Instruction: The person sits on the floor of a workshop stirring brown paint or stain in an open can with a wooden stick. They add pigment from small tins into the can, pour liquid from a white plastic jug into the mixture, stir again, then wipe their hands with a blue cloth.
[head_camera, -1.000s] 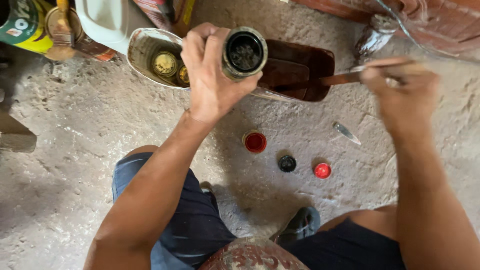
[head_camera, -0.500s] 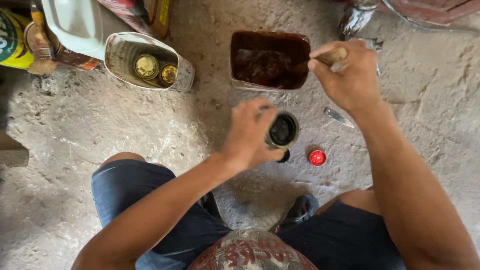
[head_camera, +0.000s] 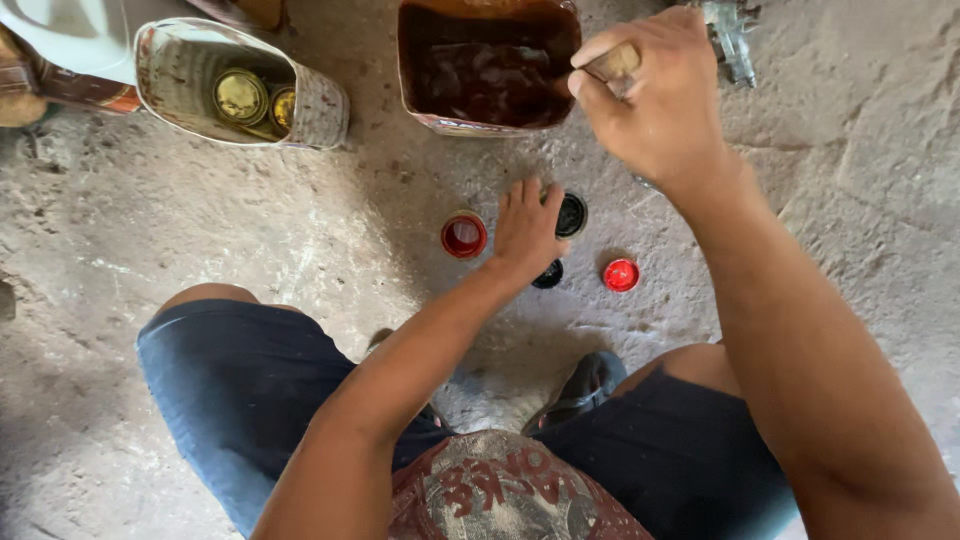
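The person sits low on the concrete floor (head_camera: 180, 240) and looks down at both hands.

The left hand (head_camera: 525, 230) reaches down to the floor, palm down. Its fingers lie flat and spread a little, not closed in a fist. The fingertips touch a small dark jar (head_camera: 572, 214) that stands upright on the floor with its round mouth facing up. The jar sits just past the fingertips, a bit to the right of this hand. I cannot tell if the hand grips the jar or only rests beside it.

The right hand (head_camera: 655, 95) is higher up and farther away from the body. It is clenched around a wooden stick (head_camera: 612, 62). The stick points to the left, into a rusty tin of dark brown paste (head_camera: 487, 65). The tin is just to the left of this hand.

So the left hand is the nearer one to the jar. The right hand is up above it, next to the tin.

Close to the left hand lie three small lids. A red lid (head_camera: 464, 236) is just to its left. A black lid (head_camera: 548, 274) is right below the fingers, partly hidden by the hand. Another red lid (head_camera: 621, 274) is a little to the right.

Far off to the left, a cut open can (head_camera: 322, 108) lies on its side with two gold lids (head_camera: 240, 97) inside.
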